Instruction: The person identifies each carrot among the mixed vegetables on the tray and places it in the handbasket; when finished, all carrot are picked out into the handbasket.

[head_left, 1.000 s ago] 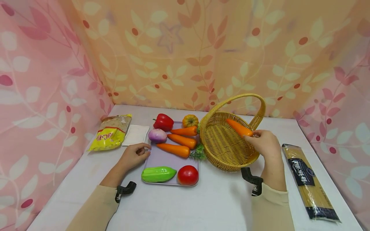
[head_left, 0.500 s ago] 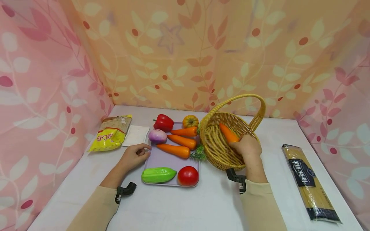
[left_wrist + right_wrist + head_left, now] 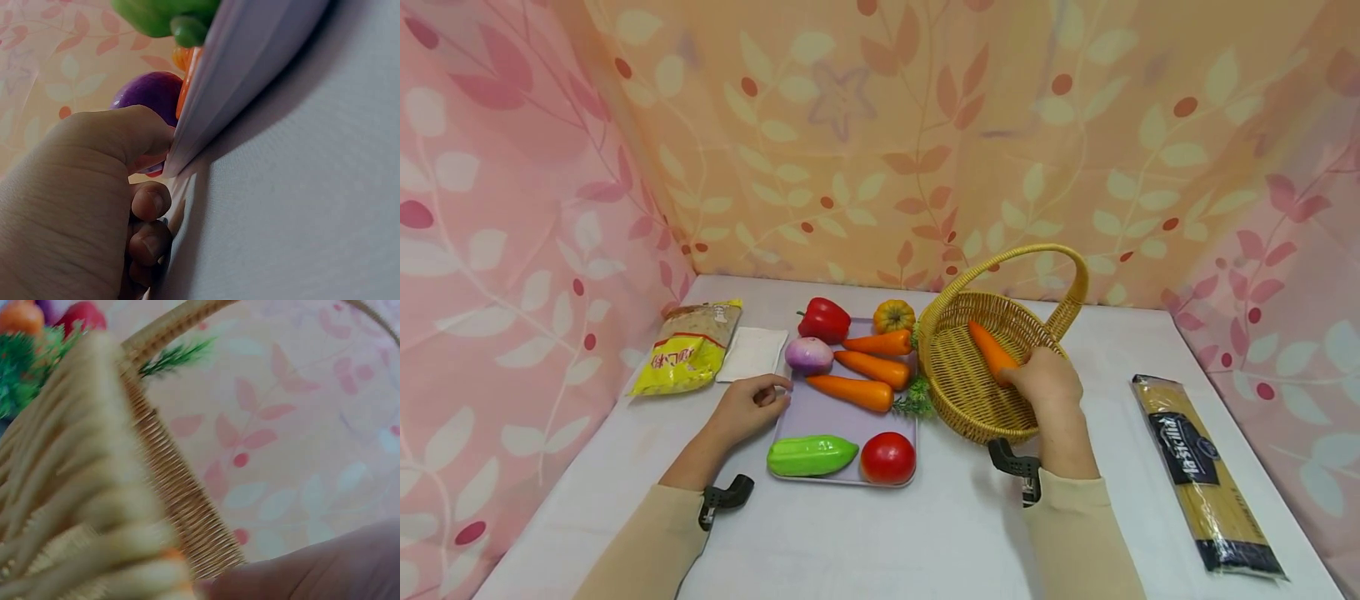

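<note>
My right hand reaches into the round wicker basket, its thumb and fingers at the thick end of an orange carrot. That carrot leans inside with its tip toward the back; the fingertips are partly hidden. In the right wrist view, the blurred basket rim covers most of the hand's work. My left hand rests at the left edge of the lilac tray with loosely bent fingers. The left wrist view has its thumb right at the tray's rim.
On the tray lie several carrots, a red pepper, a purple onion, a small pumpkin, a green starfruit-like vegetable and a tomato. A yellow bag, white packet and pasta pack flank them.
My right hand has moved left and down into the basket with the carrot, then shifted very slightly while the carrot's thick end sank. The left hand has stayed at the tray's edge.
</note>
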Motion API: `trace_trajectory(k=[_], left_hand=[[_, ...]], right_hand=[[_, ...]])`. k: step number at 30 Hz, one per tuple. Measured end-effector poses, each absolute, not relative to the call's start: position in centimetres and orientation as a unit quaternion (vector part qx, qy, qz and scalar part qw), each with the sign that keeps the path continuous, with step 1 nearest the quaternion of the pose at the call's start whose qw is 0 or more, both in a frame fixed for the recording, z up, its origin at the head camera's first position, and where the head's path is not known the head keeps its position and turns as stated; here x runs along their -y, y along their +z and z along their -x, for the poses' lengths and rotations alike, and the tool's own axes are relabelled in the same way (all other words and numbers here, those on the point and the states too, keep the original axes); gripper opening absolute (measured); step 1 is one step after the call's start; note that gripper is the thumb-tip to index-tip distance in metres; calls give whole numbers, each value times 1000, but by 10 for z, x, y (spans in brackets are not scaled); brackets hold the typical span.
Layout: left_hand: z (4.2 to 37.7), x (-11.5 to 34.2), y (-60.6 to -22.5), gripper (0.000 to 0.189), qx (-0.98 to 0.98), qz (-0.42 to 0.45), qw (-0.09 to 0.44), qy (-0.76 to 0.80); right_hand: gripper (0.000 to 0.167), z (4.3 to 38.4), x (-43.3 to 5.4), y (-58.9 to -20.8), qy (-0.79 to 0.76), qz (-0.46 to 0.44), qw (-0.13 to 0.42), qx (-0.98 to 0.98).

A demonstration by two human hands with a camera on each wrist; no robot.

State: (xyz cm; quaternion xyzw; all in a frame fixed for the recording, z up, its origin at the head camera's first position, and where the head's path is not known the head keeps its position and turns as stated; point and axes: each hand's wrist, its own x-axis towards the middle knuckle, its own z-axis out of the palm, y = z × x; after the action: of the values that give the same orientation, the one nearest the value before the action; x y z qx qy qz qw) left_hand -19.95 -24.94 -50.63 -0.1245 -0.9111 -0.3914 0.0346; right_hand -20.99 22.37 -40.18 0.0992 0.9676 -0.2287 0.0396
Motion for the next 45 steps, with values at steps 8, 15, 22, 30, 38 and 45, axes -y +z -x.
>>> trace_trajectory(k=[8, 15, 22, 30, 38, 45], left_hand=[[201, 249, -505, 17, 911, 122, 26, -394], [203, 250, -507, 16, 909, 125, 28, -397], [205, 251, -510, 15, 906, 141, 39, -398], [204, 251, -510, 16, 907, 133, 34, -398], [202, 252, -509, 16, 906, 132, 33, -400], [202, 251, -509, 16, 905, 135, 32, -403]], right_hand=[[65, 189, -222, -365, -257, -80, -21, -963], [63, 166, -212, -338, -291, -60, -81, -951], [59, 143, -192, -318, -296, -38, -134, -945], [48, 125, -160, -316, -307, 63, -194, -930], [48, 128, -121, -333, -277, 113, -159, -941], [46, 137, -93, -360, -263, 148, -106, -947]])
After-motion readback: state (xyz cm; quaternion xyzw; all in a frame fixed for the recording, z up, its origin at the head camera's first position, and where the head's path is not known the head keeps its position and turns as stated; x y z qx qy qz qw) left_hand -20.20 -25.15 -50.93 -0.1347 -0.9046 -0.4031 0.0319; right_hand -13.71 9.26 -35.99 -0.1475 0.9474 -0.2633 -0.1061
